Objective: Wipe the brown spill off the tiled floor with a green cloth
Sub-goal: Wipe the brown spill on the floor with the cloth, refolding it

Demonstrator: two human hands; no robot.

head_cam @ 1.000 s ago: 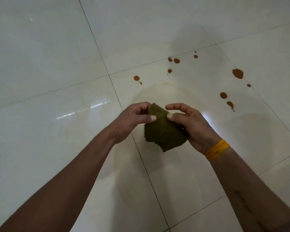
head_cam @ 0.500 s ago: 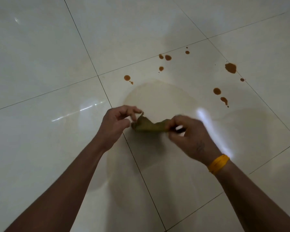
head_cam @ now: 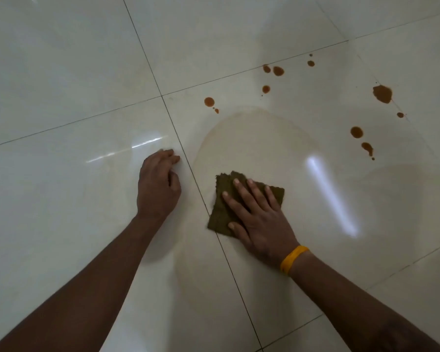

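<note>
A folded olive-green cloth [head_cam: 222, 189] lies flat on the glossy white tiled floor [head_cam: 61, 199], across a grout line. My right hand [head_cam: 259, 219], a yellow band on its wrist, presses down on the cloth with straight spread fingers. My left hand [head_cam: 158, 184] rests on the bare tile to the cloth's left, fingers loosely bent, holding nothing. Brown spill drops lie beyond the cloth: one [head_cam: 209, 101] ahead, a pair [head_cam: 278, 70] farther back, a larger blot [head_cam: 382, 94] and two more [head_cam: 356, 132] to the right. A faint damp oval sheen [head_cam: 252, 138] spreads just ahead of the cloth.
Dark grout lines [head_cam: 147, 57] cross the floor. A bright light reflection [head_cam: 330, 196] streaks the tile right of my right hand, another [head_cam: 137, 144] shows ahead of my left hand.
The cloth, held in the air between both hands before, now lies on the floor under my flat right hand. My left hand let go and came down onto the tile.
</note>
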